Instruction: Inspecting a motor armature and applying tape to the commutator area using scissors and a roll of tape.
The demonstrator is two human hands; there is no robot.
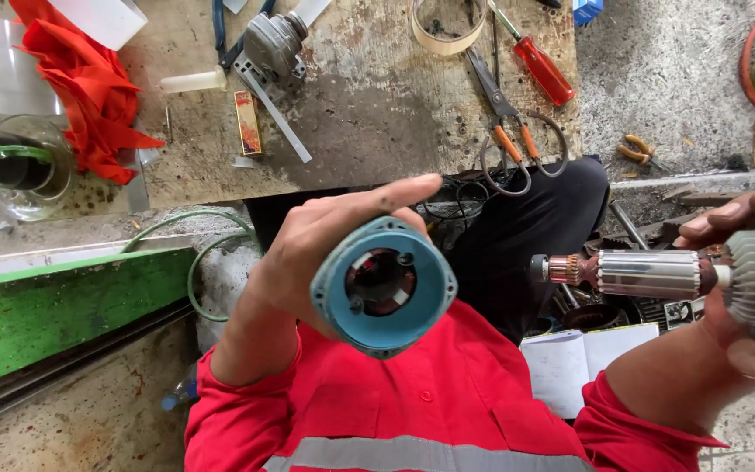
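Left hand (308, 253) fingers clamped round blue motor housing (384, 287); right hand (727, 341) fingers gripping armature (648, 273) fan end

Soft, even daylight fills the scene, bright without harsh shadows. The worn wooden counter (369, 105) shows a faint sheen. Focus is sharp throughout; straight lines bow toward the frame's edges.

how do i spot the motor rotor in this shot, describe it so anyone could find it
Start at the worn wooden workboard across the top, then drop to the right edge, where the right hand holds it. It is the silver-grey cylindrical motor rotor, lying sideways: only it has a copper-coloured end and a white ribbed fan.
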